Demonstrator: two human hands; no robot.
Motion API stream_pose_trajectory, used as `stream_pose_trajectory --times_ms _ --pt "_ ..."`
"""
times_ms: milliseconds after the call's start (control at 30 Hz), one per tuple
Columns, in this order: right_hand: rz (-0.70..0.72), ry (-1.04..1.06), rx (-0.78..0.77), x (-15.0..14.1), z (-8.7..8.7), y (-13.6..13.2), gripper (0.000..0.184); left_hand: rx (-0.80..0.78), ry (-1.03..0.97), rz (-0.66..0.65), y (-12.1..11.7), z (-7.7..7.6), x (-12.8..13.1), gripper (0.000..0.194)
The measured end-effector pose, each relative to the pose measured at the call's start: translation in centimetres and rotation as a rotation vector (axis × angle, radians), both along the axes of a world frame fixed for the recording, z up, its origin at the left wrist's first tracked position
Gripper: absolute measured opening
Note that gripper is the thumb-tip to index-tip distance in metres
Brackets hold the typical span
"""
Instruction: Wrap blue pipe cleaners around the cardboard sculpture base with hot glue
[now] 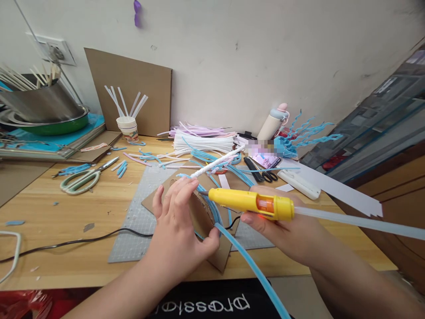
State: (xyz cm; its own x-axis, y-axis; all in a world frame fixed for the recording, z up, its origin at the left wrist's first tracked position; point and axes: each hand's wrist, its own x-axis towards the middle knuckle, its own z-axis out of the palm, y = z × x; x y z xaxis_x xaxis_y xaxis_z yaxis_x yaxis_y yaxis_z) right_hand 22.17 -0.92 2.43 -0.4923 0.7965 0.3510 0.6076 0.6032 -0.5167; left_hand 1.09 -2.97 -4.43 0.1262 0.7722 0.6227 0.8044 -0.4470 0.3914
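My left hand [177, 223] grips a cardboard piece [200, 210], its curved edge wrapped with blue pipe cleaners [215, 215]. My left thumb presses near the spot where a loose blue pipe cleaner [254, 266] leaves that edge and hangs toward the front. In my right hand [285, 235] is a yellow hot glue gun [237, 200], its nozzle close to the cardboard edge. I cannot tell whether the nozzle touches it. A long translucent glue stick [358, 222] sticks out of the gun's rear. A white wrapped stick [217, 160] projects behind my left fingers.
A grey cutting mat [128, 239] and flat cardboard [226, 254] lie below my hands. Scissors [81, 180] are on the left, near a black cable [96, 239]. Behind are white pipe cleaners [202, 142], a paper cup [128, 127], a phone [264, 156] and a bottle [271, 125].
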Motion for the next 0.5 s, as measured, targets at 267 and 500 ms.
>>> stream_pose_trajectory --times_ms 267,500 --pt "0.125 -0.157 0.086 0.7 0.5 -0.2 0.014 -0.006 -0.003 0.003 -0.1 0.0 0.0 0.079" --pt "0.109 -0.388 0.329 1.0 1.0 -1.0 0.021 -0.013 -0.007 0.002 0.0 0.1 0.0 0.077"
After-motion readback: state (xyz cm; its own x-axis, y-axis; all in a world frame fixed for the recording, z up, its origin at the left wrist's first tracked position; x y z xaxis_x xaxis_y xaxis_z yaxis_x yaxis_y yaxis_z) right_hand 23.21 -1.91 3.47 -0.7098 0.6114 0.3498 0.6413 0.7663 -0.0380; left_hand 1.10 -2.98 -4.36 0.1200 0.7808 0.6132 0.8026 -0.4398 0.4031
